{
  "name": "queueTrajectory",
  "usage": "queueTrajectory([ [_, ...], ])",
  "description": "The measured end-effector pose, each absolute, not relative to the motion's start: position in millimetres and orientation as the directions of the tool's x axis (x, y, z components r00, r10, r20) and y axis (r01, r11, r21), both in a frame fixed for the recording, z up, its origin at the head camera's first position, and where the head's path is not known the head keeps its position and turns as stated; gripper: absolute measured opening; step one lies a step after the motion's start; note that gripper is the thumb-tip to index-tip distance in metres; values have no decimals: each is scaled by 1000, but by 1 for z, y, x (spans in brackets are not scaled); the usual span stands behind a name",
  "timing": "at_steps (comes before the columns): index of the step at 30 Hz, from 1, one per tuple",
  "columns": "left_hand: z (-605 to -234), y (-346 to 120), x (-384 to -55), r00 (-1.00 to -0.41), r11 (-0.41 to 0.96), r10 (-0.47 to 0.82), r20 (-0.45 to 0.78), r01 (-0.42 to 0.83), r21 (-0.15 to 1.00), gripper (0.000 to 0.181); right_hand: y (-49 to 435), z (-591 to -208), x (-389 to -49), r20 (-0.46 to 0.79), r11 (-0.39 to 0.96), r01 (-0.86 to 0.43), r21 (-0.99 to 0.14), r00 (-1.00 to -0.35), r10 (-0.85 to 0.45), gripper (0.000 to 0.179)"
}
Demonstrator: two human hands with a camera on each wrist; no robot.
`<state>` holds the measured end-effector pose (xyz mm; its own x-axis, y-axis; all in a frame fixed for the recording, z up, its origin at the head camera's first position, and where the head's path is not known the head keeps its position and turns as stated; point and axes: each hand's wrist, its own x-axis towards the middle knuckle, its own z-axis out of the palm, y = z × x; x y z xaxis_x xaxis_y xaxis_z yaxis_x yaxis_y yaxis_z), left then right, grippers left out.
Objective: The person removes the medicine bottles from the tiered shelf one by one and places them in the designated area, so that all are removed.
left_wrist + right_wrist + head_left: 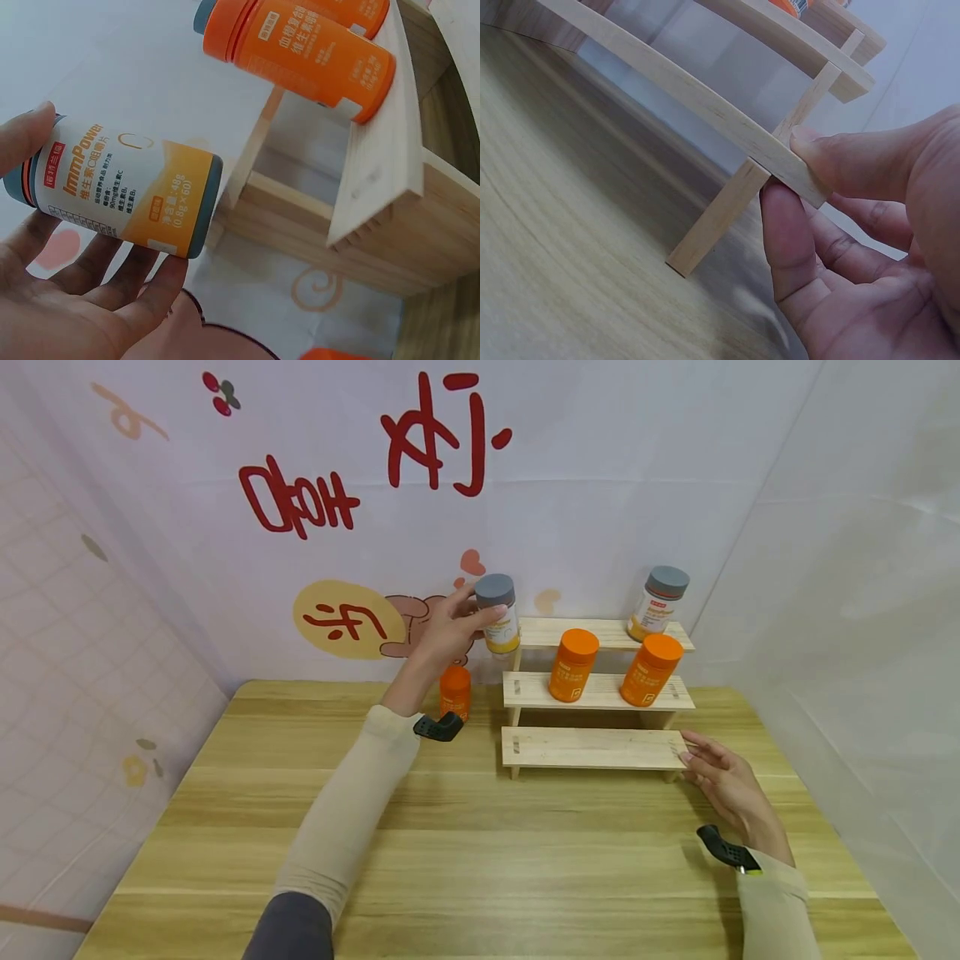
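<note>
My left hand (448, 631) grips a pill bottle (498, 625) with a grey lid and a white and yellow label, held up by the left end of the top tier. In the left wrist view this bottle (127, 187) lies tilted between thumb and fingers. My right hand (723, 781) pinches the right end of the bottom board of a three-tier wooden shelf (592, 747), thumb above and index finger below, as the right wrist view shows with the board end (787, 161). A matching grey-lidded bottle (658, 603) stands on the top tier's right side.
Two orange bottles, one left (573, 666) and one right (652, 671), stand on the middle tier. Another orange bottle (455, 692) is on the wooden table (480, 860) left of the shelf, partly behind my left wrist. A printed cloth (600, 485) hangs behind.
</note>
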<state>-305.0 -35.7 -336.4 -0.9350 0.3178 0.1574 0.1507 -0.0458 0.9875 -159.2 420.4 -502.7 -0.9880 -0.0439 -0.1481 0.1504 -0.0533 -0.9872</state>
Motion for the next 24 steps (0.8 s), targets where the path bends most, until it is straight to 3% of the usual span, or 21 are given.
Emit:
queueTrajectory([
  [10, -350, -66, -294, -942, -118, 280, 186, 158, 980, 51, 420, -505, -160, -120, -89, 125, -988, -991, -58, 55],
  [24, -361, -102, -282, -962, -64, 209, 178, 168, 984, 49, 420, -506, -160, -108, -104, 114, -988, -992, -69, 54],
])
